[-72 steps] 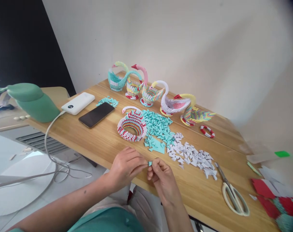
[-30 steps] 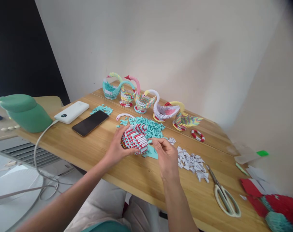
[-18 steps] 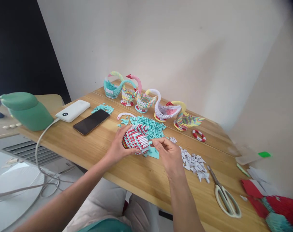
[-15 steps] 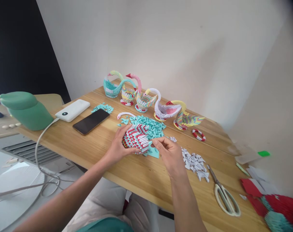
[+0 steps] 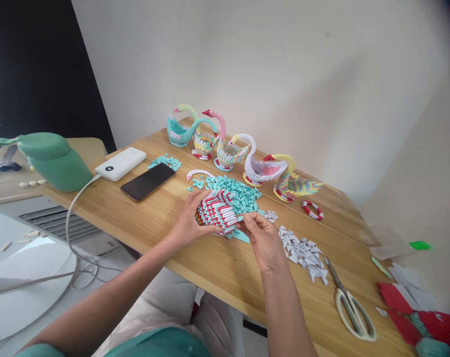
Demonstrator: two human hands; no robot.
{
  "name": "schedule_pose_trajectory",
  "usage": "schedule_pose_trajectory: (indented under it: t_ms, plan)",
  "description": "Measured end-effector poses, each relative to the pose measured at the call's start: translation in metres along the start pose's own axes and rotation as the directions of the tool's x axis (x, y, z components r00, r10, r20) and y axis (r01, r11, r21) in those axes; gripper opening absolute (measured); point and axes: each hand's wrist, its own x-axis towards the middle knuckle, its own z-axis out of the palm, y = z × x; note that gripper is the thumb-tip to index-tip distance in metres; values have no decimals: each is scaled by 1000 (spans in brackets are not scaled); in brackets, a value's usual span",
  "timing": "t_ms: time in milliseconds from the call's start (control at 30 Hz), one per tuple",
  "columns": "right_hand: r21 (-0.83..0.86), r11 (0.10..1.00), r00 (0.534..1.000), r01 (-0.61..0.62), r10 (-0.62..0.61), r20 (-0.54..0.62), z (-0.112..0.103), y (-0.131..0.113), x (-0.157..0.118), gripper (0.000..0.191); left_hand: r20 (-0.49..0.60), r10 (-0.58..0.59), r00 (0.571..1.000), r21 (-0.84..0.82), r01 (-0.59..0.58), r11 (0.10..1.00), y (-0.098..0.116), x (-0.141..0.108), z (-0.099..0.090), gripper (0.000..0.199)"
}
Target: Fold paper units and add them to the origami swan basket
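Observation:
My left hand (image 5: 190, 216) is wrapped round a folded-paper body (image 5: 217, 212) built of red, white and turquoise pieces, tilted on its side above the table. At its right edge, the thumb and fingers of my right hand (image 5: 261, 233) pinch a small turquoise paper piece (image 5: 241, 218) against the white tips; whether it is seated there I cannot tell. Just behind the body lies a heap of loose turquoise paper pieces (image 5: 243, 195). A turquoise sheet (image 5: 241, 236) shows partly beneath my hands. To the right of my right hand are scattered white paper pieces (image 5: 303, 252).
Several finished paper swans (image 5: 264, 171) line the back of the wooden table (image 5: 143, 223). A phone (image 5: 148, 182), white power bank (image 5: 121, 163) with cable and green bottle (image 5: 59, 161) stand left. Scissors (image 5: 353, 307) and a red-white ring (image 5: 312, 210) lie right.
The whole view has shifted slightly, so things appear farther right. My right hand's turquoise piece remains at the body's edge, and my left hand keeps its hold.

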Motion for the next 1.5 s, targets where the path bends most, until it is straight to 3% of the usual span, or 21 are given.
schedule_pose_trajectory:
  t_ms: [800,1300,1500]
  plan:
    - [118,990,997,-73,70,27,4,4,3,30,7,3,1000,-40,-3,999,1,2,-3,91]
    - [108,993,997,-40,33,66,0,7,5,25,7,11,1000,-63,-11,998,-1,1,-3,91]
    - [62,998,1000,-6,4,26,0,7,6,25,8,11,1000,-65,-11,998,0,1,-3,90]
